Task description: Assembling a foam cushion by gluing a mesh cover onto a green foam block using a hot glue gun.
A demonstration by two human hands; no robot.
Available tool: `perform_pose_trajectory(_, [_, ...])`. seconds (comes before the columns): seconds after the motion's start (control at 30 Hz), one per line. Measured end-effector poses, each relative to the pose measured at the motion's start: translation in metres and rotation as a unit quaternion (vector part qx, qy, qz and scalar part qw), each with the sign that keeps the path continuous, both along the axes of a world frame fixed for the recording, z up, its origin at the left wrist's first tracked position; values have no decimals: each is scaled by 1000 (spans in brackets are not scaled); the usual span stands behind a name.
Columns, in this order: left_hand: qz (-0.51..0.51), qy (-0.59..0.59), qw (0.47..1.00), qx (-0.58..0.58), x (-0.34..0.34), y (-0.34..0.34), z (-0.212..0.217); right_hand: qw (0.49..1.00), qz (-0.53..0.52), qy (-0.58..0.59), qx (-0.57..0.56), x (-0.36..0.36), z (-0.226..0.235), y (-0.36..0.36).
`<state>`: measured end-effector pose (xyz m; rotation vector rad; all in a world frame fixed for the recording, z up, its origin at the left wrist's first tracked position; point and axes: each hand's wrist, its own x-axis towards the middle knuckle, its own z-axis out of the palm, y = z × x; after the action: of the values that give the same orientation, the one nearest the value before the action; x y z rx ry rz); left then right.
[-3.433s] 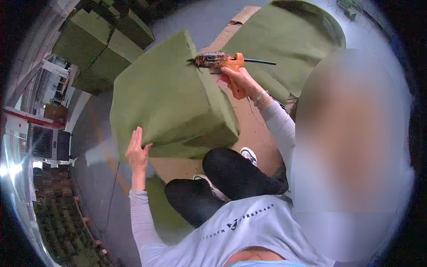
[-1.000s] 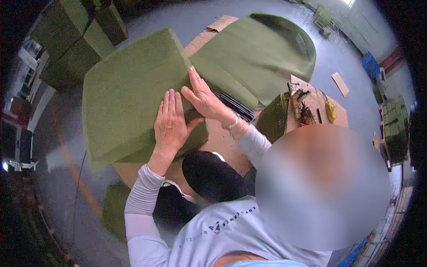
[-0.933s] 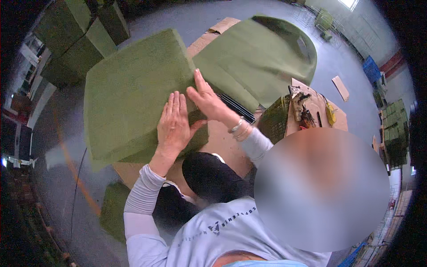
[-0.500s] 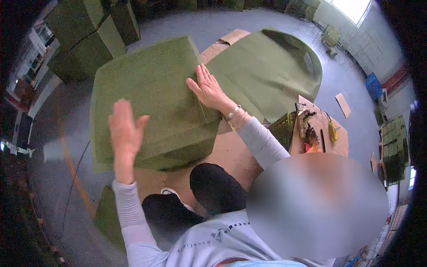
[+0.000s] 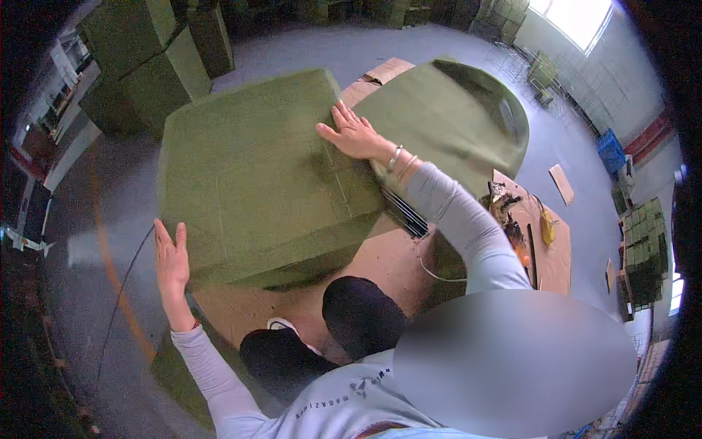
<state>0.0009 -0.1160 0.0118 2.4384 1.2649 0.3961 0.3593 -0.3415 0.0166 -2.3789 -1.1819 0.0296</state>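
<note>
A large olive-green, box-shaped block (image 5: 256, 168), its surface like cloth or canvas, lies in front of my knees on a brown cardboard sheet (image 5: 373, 256). My left hand (image 5: 172, 257) is at the block's near left edge, palm turned inward, fingers stretched out. My right hand (image 5: 356, 136) lies along its right edge, fingers extended and close to the far right corner. Neither hand grasps anything. Beside the block, to the right, spreads a green sheet (image 5: 439, 117) with a rounded far edge; what lies beneath it is hidden.
Tools and small parts lie on a cardboard-topped surface (image 5: 552, 256) at my right, with a yellow object (image 5: 547, 228) among them. Dark strips (image 5: 409, 214) and a pale cord stick out beside the block. Green boxes (image 5: 153, 73) are stacked at the far left. A black cable (image 5: 124, 285) crosses the floor.
My left hand has moved down and left, from over the block to its left edge. My right hand has shifted slightly right and down along the right edge. The dark strips have come into view.
</note>
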Motion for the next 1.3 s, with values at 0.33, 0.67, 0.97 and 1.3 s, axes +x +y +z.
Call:
perform_pose_trajectory(0.33, [-10,4,1000,-8,5,1,6,999,-7,0,-41,75,-9,48])
perform_pose_trajectory(0.67, [-23,-25,999,-24,7,0,5,999,-22,15,-33,131,-2,111])
perform_pose_trajectory(0.97, [-93,-86,989,-79,39,2,-3,986,-69,-148,-38,226,-58,68])
perform_pose_trajectory(1.3, [-42,-235,912,-334,-14,41,-26,826,0,386,412,-56,-46,-130])
